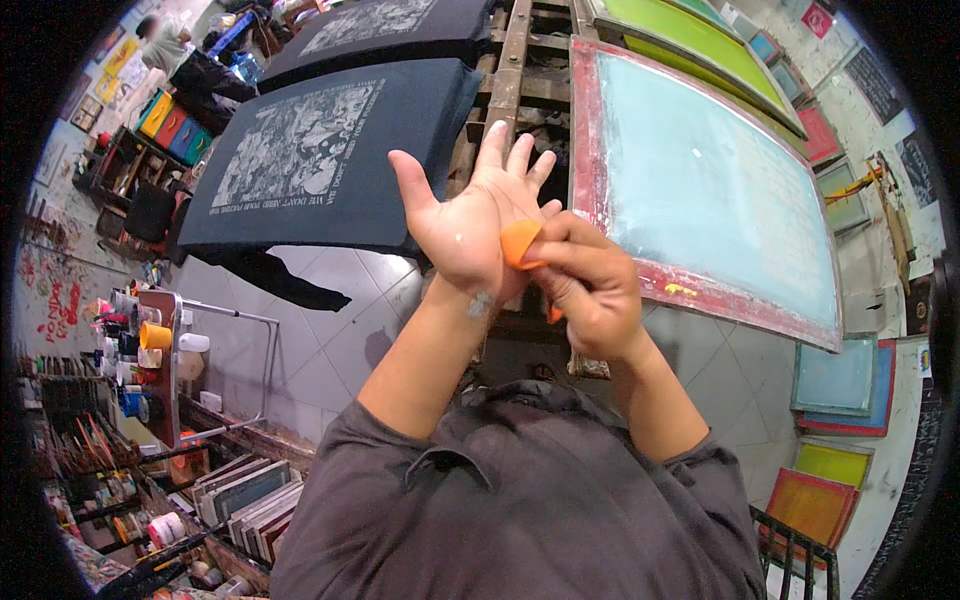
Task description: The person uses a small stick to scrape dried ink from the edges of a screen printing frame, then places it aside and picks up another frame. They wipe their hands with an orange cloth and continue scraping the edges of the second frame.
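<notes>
My left hand is raised palm up in the middle, fingers spread, with a pale grey smudge on the wrist. My right hand pinches an orange cloth against the lower edge of that palm, its fingertips partly hidden by the fold. Just behind my hands, to the left, a dark shirt with a white print lies stretched on a board. On the right, a large red-framed screen with a pale blue mesh is raised beside the central rail.
More printed shirts and yellow-green screens stand farther back. Cups sit on a metal-legged table at left, above racks of squeegees and frames. Coloured screens lean along the right wall. Another person is at the far upper left.
</notes>
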`<state>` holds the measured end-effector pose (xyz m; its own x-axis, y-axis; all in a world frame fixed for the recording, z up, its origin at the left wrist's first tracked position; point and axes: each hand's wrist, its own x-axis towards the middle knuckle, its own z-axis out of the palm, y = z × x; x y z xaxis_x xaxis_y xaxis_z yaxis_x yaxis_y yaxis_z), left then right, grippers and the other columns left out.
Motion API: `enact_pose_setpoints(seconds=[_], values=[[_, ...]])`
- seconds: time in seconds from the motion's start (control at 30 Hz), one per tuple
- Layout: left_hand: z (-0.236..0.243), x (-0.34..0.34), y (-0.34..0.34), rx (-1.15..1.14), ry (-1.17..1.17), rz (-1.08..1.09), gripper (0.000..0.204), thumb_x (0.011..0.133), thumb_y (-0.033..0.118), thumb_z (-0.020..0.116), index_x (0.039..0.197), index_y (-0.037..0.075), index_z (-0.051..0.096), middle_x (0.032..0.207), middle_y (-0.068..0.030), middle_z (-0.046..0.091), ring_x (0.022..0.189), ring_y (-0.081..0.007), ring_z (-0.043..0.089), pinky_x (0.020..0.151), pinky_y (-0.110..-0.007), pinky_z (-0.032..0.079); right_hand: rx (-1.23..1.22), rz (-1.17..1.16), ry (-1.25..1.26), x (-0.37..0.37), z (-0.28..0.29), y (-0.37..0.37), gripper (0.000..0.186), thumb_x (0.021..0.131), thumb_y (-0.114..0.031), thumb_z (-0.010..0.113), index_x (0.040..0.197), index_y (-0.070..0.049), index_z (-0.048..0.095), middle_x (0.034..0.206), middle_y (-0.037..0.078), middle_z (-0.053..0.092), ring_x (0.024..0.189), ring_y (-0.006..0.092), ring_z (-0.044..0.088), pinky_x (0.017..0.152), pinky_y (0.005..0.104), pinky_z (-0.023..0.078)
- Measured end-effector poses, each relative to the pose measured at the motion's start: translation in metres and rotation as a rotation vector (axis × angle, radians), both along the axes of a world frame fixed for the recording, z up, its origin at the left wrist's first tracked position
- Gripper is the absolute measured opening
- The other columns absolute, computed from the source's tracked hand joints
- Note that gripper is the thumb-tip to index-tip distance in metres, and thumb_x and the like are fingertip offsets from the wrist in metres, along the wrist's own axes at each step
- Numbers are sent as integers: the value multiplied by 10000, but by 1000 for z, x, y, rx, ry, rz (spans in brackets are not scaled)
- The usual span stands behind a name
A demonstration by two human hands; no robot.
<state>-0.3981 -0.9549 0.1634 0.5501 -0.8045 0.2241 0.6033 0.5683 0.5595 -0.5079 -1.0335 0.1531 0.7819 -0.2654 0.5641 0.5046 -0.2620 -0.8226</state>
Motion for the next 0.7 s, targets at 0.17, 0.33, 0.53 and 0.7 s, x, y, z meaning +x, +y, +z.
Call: enact_pose_setpoints(seconds=[0.17, 0.33, 0.53, 0.7], values=[[8, 14, -7, 140, 283, 376, 1056, 760, 766, 331, 1470, 53, 11, 1539, -162, -21, 1417, -329, 23, 1083, -599, 34, 250, -168, 75, 5, -3, 8, 208, 910, -52, 549, 1089, 15, 633, 907, 60, 574, 844, 126, 516, 722, 233, 415], [-4, 41, -18, 202, 532, 779, 898, 877, 640, 292, 1452, -10, 64, 1500, -236, 99, 1412, -327, 74, 1129, -446, 92, 66, -307, -82, 18, 4, 31, 206, 878, -30, 570, 1064, 33, 632, 886, 104, 565, 794, 166, 539, 677, 253, 430], [-5, 43, -22, 277, 500, 1044, 813, 929, 575, 265, 1401, -79, 161, 1434, -257, 233, 1355, -342, 223, 1108, -437, 194, -425, -399, -161, 28, 4, 37, 146, 823, 47, 580, 964, 77, 607, 850, 142, 541, 715, 247, 549, 612, 310, 450], [-8, 40, -19, 366, 498, 1146, 771, 947, 547, 241, 1377, -92, 218, 1399, -260, 296, 1302, -341, 308, 1079, -436, 257, -505, -375, -151, 27, 2, 40, 147, 794, 63, 584, 936, 91, 604, 846, 169, 570, 731, 299, 560, 652, 341, 456]])
